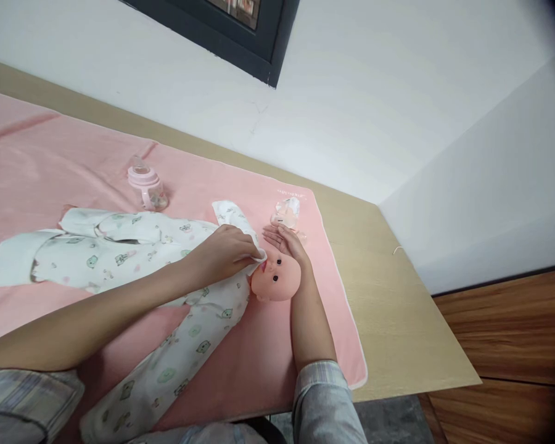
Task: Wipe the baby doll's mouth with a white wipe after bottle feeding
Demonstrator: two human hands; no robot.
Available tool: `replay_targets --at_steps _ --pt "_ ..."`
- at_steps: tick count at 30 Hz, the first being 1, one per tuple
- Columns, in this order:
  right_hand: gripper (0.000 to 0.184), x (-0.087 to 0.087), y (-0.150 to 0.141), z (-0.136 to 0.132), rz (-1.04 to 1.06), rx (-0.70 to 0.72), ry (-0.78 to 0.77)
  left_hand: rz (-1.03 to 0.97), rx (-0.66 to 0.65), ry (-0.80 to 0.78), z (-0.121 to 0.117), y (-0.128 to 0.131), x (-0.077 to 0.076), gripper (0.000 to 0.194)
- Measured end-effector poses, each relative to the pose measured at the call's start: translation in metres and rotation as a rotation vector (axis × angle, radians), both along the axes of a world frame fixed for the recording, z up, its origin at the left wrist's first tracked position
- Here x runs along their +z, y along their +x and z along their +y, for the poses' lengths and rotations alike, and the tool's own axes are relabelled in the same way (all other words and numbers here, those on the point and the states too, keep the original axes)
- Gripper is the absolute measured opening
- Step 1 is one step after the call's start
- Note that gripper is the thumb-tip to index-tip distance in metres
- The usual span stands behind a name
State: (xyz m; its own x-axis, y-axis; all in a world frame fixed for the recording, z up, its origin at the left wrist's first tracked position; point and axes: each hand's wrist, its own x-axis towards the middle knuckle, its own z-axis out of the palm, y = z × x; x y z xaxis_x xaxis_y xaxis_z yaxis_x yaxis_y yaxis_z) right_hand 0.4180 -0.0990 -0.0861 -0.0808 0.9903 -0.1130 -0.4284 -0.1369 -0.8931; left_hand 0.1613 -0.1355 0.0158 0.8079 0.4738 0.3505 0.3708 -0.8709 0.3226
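Note:
A baby doll (276, 276) in a white printed outfit (166, 246) lies on its back across the pink blanket (263, 345), its bald head toward the right. My left hand (231, 250) reaches over its chest and pinches the edge of the outfit's collar (259, 258) beside the doll's mouth. Behind the crown of the head lies my right forearm, and my right hand (284, 240) rests palm up past it, fingers stretched out. Just beyond those fingertips sits a clear plastic item (287, 211), whose kind I cannot make out.
A baby bottle (147, 185) with a pink collar and handle stands on the blanket behind the doll's legs. The wooden table (398, 333) ends at the right, near brown wood panels (513, 333). A white wall (351, 111) with a dark-framed window (259, 52) rises behind.

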Motion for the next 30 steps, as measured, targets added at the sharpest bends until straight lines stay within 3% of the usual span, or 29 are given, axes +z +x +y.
replay_targets --at_steps 17,24,30 --pt "0.033 -0.001 0.001 0.001 -0.015 0.003 -0.011 -0.147 -0.031 0.149 0.005 0.004 -0.015 0.029" --pt "0.034 -0.002 0.001 0.002 -0.011 0.001 -0.008 -0.12 -0.005 0.16 0.002 0.002 -0.011 0.031" --pt "0.039 -0.003 0.001 0.002 -0.009 0.012 0.008 -0.153 -0.068 0.096 -0.007 0.002 -0.006 0.029"
